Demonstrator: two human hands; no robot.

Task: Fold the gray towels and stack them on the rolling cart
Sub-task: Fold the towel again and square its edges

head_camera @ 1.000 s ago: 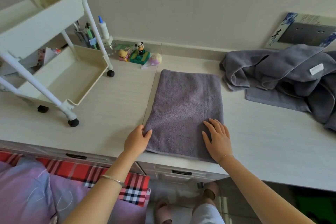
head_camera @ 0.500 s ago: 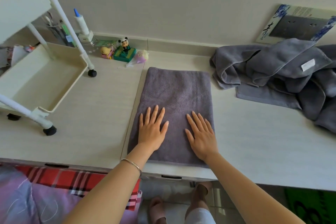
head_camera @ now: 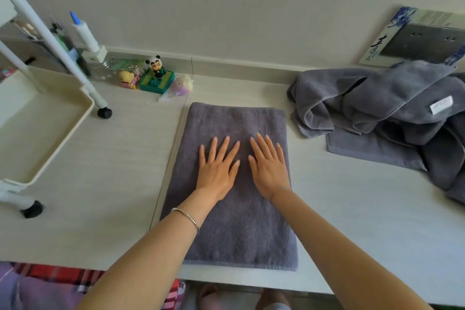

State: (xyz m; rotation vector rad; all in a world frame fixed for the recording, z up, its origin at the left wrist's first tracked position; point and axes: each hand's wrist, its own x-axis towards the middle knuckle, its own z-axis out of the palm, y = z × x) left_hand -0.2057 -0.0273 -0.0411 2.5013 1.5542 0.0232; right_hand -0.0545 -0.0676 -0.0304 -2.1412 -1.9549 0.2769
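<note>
A gray towel (head_camera: pixel 241 229), folded into a long rectangle, lies flat on the white desk (head_camera: pixel 113 184) in front of me. My left hand (head_camera: pixel 217 171) and my right hand (head_camera: pixel 269 168) rest palm-down on its middle, side by side, fingers spread, holding nothing. A heap of unfolded gray towels (head_camera: pixel 392 121) sits at the right, apart from the folded one. The cream rolling cart (head_camera: pixel 42 128) stands on the desk at the left; the tray I can see holds nothing.
Small toy figures (head_camera: pixel 156 75) and a white bottle with a blue tip (head_camera: pixel 85 35) stand along the back wall. A picture board (head_camera: pixel 415 38) leans behind the towel heap. A plaid blanket (head_camera: pixel 57 282) lies below the desk's front edge.
Both hands slid from the towel's near edge up to its middle and flattened out. The view shifted right, so the cart sits further left in frame.
</note>
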